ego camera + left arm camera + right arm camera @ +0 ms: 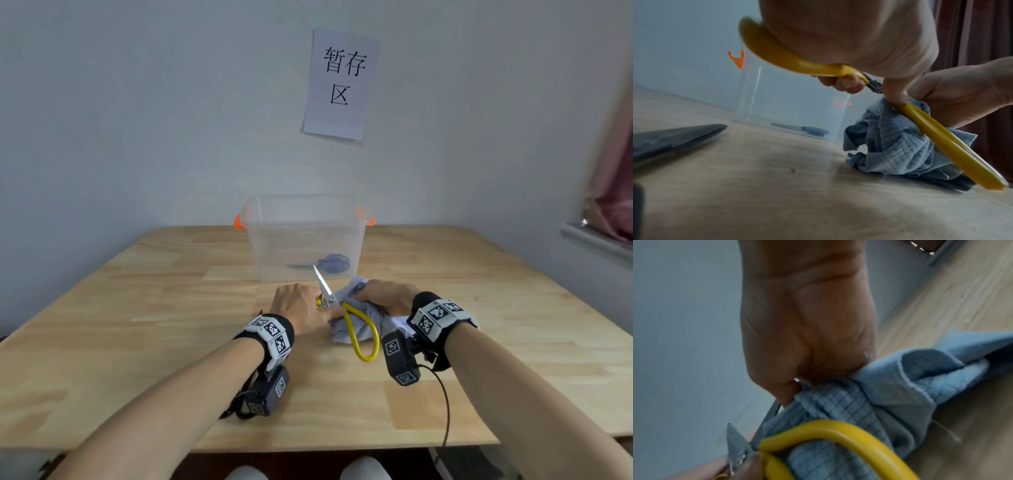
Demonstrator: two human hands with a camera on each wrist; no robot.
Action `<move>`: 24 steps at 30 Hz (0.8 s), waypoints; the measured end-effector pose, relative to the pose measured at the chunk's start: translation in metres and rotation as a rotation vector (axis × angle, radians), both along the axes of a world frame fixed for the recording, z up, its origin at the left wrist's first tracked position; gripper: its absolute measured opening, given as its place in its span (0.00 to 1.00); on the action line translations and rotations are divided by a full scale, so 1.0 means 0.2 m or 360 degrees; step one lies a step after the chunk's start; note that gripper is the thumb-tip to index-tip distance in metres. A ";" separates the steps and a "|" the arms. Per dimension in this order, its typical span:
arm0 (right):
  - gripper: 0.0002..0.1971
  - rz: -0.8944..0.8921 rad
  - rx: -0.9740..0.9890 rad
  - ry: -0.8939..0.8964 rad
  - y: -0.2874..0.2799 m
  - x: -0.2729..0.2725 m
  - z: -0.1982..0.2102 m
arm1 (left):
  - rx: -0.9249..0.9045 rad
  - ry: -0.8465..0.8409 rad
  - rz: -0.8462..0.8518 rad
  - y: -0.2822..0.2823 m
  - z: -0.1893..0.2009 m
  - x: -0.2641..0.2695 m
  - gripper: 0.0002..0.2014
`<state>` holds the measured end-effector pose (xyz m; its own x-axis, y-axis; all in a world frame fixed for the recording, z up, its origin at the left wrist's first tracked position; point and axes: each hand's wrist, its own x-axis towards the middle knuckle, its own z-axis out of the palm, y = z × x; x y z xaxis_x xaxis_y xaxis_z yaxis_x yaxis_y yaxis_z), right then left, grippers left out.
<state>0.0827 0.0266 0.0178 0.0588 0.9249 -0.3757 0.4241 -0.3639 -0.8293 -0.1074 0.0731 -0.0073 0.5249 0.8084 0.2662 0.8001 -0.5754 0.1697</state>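
Our left hand (pixel 298 305) grips the yellow scissors (pixel 328 299) by the middle screw, with fingers curled round one handle. One blade points to 11 o'clock, and the big yellow loop points to 5 o'clock. Our right hand (pixel 383 294) squeezes the bunched blue cloth (pixel 363 325). The cloth lies on the wooden table (pixel 171 308), at 3 o'clock from the left hand, and touches the scissors. At 12 o'clock stands a clear box (pixel 301 236) with blue scissors (pixel 334 262) inside.
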 end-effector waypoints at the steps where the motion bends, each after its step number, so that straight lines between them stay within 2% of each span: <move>1: 0.09 0.0004 0.0040 0.0082 -0.01 0.00 0.02 | 0.0000 -0.0009 -0.0012 -0.01 0.01 0.01 0.26; 4: 0.04 0.0000 0.0132 0.0286 -0.03 0.01 0.03 | 0.0030 -0.0018 -0.0039 -0.02 0.03 0.02 0.25; 6: 0.06 -0.0058 0.0188 0.0216 -0.03 0.02 0.03 | 0.0043 -0.0006 -0.0048 -0.02 0.05 0.03 0.25; 8: 0.12 -0.0088 0.0259 0.0070 -0.03 0.04 0.05 | 0.0039 -0.0009 -0.0045 -0.01 0.05 0.04 0.25; 9: 0.15 -0.0104 0.0271 0.0122 -0.03 0.04 0.06 | 0.0032 -0.0020 -0.0037 -0.01 0.05 0.04 0.25; 11: 0.19 -0.0087 0.0236 0.0402 -0.04 0.04 0.06 | 0.0020 -0.0026 -0.0019 -0.01 0.05 0.04 0.26; 14: 0.18 0.0081 0.0148 0.0938 -0.06 0.06 0.05 | 0.0025 -0.0011 0.0006 0.00 0.05 0.03 0.26; 17: 0.23 0.0193 0.0114 0.1046 -0.08 0.09 0.00 | 0.0039 -0.0024 0.0032 0.01 0.02 0.01 0.26; 24: 0.08 -0.0092 0.0335 0.1045 -0.08 0.02 -0.11 | 0.0013 0.0013 0.0038 0.01 -0.01 0.00 0.28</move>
<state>0.0861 0.0113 -0.0045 -0.0682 0.9842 -0.1633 -0.2053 -0.1740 -0.9631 -0.1066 0.0756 -0.0097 0.5077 0.8186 0.2686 0.8150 -0.5574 0.1586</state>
